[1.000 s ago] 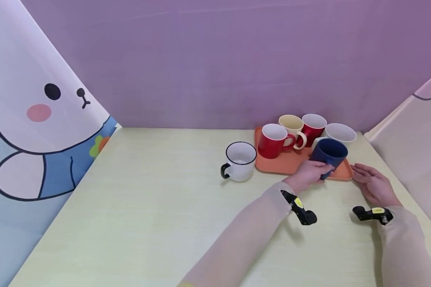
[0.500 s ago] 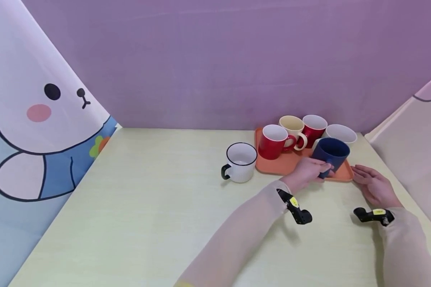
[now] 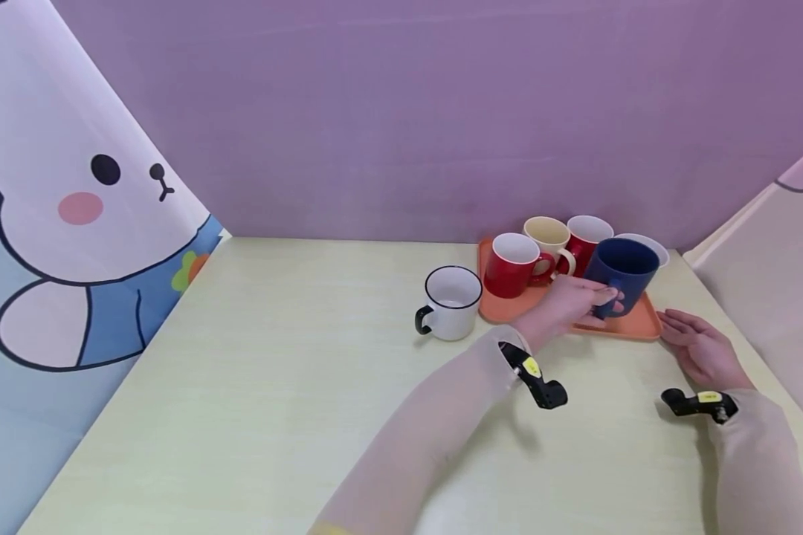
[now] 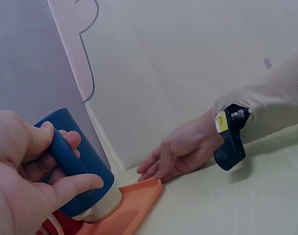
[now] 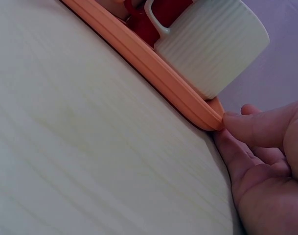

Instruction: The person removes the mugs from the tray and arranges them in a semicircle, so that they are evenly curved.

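Observation:
My left hand [image 3: 572, 301] grips a dark blue mug [image 3: 625, 264] by its handle, over the right part of an orange tray [image 3: 531, 301]. In the left wrist view the blue mug [image 4: 87, 152] tilts, and the fingers curl through the handle. Behind and below it is a ribbed white mug [image 5: 212, 46], mostly hidden in the head view. My right hand [image 3: 702, 348] rests on the table, its fingertips touching the tray's near right corner. In the right wrist view thumb and fingers meet the tray [image 5: 153, 73] at that corner.
Two red mugs, one in front [image 3: 507, 275] and one behind [image 3: 581, 241], share the tray with a cream mug [image 3: 550, 236]. A white mug with black rim and handle [image 3: 453, 308] stands on the table [image 3: 274, 371] left of the tray. A purple backdrop [image 3: 375, 126] rises behind.
The blue mug has moved up and slightly right in the head view, covering more of the white mug behind it. My left hand moved with it; my right hand stays at the tray corner.

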Demonstrator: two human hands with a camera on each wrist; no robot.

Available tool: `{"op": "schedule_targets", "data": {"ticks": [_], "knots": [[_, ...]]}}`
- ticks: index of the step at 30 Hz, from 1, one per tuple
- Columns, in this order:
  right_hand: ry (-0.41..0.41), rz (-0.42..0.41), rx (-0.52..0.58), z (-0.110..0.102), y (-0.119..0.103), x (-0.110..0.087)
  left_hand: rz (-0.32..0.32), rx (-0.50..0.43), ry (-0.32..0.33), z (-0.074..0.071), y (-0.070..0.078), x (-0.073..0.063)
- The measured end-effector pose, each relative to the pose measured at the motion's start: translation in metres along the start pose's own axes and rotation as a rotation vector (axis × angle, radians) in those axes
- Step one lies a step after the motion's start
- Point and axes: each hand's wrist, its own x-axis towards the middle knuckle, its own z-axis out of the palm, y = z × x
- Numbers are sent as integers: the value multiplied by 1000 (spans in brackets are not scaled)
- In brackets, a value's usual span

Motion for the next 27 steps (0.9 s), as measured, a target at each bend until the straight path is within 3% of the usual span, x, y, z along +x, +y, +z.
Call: {"op": "schedule_targets", "data": {"ticks": [9, 14, 21, 27], "knots": [[38, 28, -45, 1, -2, -1, 16, 3, 14, -16, 16, -7], [18, 27, -37, 2, -1, -1, 48, 10, -23, -30, 24, -10], [-23, 7, 3, 1, 0, 0, 110, -48, -63, -50, 36, -8], [-18, 8, 10, 0, 1, 0, 115, -41, -23, -65, 49, -8]]}}
